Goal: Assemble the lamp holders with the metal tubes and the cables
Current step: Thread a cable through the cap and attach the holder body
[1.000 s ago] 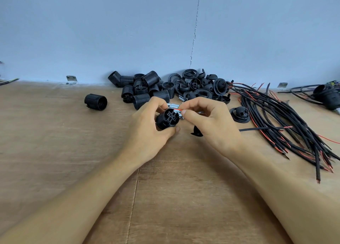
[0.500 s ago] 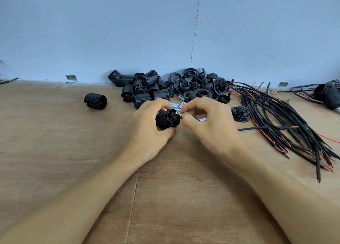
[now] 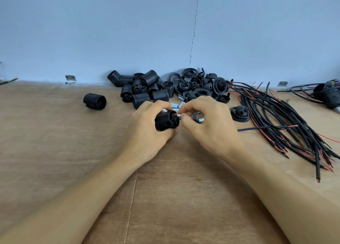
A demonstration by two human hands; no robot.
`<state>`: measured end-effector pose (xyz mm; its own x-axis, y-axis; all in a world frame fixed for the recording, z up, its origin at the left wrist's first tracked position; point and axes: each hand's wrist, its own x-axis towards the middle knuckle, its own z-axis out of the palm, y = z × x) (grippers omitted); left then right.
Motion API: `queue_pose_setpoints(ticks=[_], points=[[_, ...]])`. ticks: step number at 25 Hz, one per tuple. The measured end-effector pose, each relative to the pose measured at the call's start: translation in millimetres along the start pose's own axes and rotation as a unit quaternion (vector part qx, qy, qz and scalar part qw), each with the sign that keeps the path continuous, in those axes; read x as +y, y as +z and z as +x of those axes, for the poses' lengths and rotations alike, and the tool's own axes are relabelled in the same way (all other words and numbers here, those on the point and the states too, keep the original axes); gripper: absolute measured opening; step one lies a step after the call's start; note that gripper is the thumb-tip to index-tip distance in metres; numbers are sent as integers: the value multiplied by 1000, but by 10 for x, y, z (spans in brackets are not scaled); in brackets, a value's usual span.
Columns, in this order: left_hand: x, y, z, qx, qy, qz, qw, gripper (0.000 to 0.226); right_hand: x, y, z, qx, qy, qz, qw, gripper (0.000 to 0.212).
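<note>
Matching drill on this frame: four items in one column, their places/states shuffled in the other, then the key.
Things
1. red wire end
2. slotted lamp holder
3. stray domed cap
4. cable bundle

Places or states
a. fanned over the right side of the table
b. gripped in the left hand
c. lying between the right hand and the cables
d. pinched by the right hand

Pairs: 1-d, 2-b, 3-c, 4-a
</note>
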<state>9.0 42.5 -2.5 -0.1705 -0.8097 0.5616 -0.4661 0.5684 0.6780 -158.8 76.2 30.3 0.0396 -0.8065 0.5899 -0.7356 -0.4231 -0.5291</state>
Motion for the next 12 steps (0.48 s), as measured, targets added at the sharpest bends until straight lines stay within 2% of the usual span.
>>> queue_pose_setpoints(ticks=[12], points=[[41,0,-29,-8,36,63,997,47,22,19,-9,-40,8,-7,999,15]])
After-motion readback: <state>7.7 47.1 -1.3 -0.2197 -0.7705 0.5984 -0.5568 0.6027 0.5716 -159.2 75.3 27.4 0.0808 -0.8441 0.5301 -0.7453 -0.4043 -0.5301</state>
